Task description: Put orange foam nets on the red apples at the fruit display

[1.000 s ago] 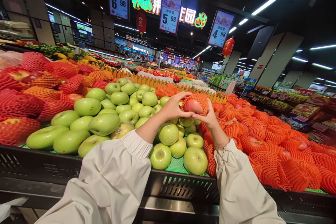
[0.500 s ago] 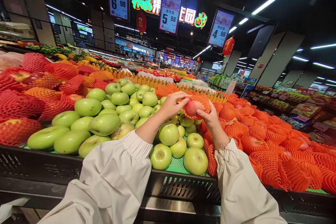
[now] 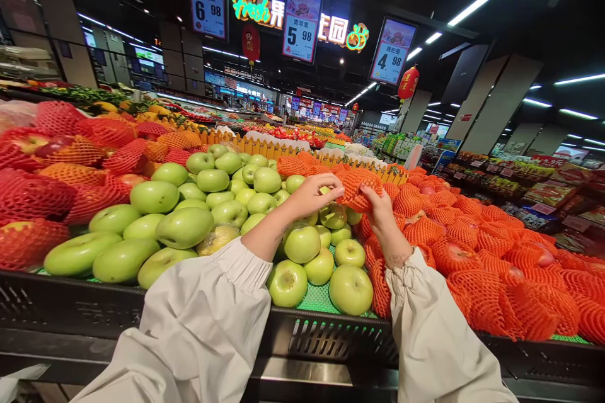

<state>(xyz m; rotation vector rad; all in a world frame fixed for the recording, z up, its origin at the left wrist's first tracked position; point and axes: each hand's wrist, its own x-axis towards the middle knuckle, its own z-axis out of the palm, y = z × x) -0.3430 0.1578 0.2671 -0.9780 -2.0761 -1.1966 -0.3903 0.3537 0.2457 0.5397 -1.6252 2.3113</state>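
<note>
An apple in an orange foam net is held up over the fruit display, its skin now covered by the net. My right hand grips it from the right, the thumb lying across the net. At its left side, my left hand has its fingers pressed together and touching the net's edge. Green apples lie below and to the left of my hands. Several more apples in orange nets are piled to the right.
A black slatted crate edge runs along the front, with green matting inside. Fruit in red nets is heaped at the left. Behind stands a small yellow fence. Price signs hang above, and packaged goods fill shelves at the right.
The held apple has turned, so the bare red skin that showed is now hidden behind the net. My left fingers have shifted slightly down along it. The view has moved slightly.
</note>
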